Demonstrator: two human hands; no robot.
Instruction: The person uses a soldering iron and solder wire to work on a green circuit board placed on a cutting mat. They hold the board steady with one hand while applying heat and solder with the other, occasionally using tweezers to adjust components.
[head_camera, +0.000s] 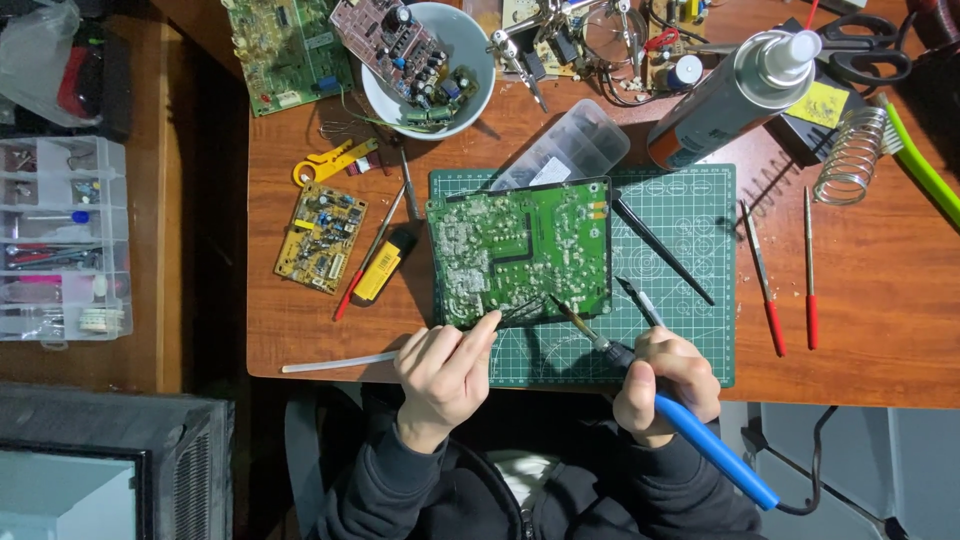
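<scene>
Cluttered desk (880, 300): right hand (668, 385) clamps soldering iron (640, 370), left hand (445, 372) pinches tweezers (520, 312) at board (518, 250) mid-frame; a slip could bridge joints

An electronics repair workbench: circuit boards (519, 252), soldering iron (690, 425), cutting mat (690, 340), parts organiser (62, 240).

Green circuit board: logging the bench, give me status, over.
Left hand holds tweezers at green circuit board. Right hand grips soldering iron. Nothing in the way.

Glossy green circuit board (520, 250); matt rubbery cutting mat (680, 200); wooden table (880, 300).
</scene>
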